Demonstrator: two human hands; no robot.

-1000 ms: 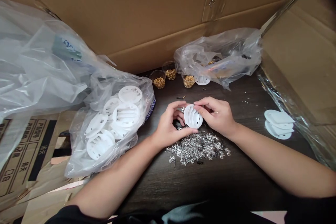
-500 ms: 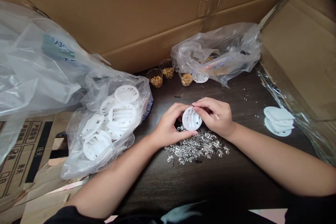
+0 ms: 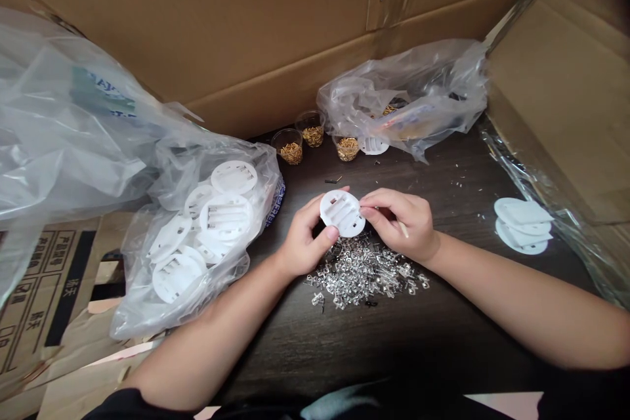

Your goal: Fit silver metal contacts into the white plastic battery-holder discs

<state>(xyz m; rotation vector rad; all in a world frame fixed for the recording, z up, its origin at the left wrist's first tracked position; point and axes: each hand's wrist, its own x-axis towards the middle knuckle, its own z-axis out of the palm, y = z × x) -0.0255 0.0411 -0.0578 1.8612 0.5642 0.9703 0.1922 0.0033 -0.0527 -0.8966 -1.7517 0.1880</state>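
Note:
My left hand [image 3: 306,240] holds a round white plastic disc [image 3: 341,213] by its left side, thumb on the face. The disc is tilted, and its moulded slots face me. At the disc's right edge, my right hand [image 3: 404,220] is closed in a pinch; what its fingertips hold is too small to make out. A thin pale stick [image 3: 404,230] shows beside its curled fingers. Below both hands lies a heap of small shiny metal pieces [image 3: 361,272] on the dark table [image 3: 315,348].
Three clear cups of brass-coloured bits, one a cup [image 3: 290,151], stand behind. Several white discs lie in a plastic bag [image 3: 226,216] at left. Another plastic bag [image 3: 418,95] is at the back, and stacked white discs [image 3: 522,226] are at right. Cardboard walls [image 3: 256,26] surround the table.
The disc has turned in my left hand and shifted left and slightly up. My left thumb has moved from its lower edge onto its face. My right hand stays at the disc's right edge.

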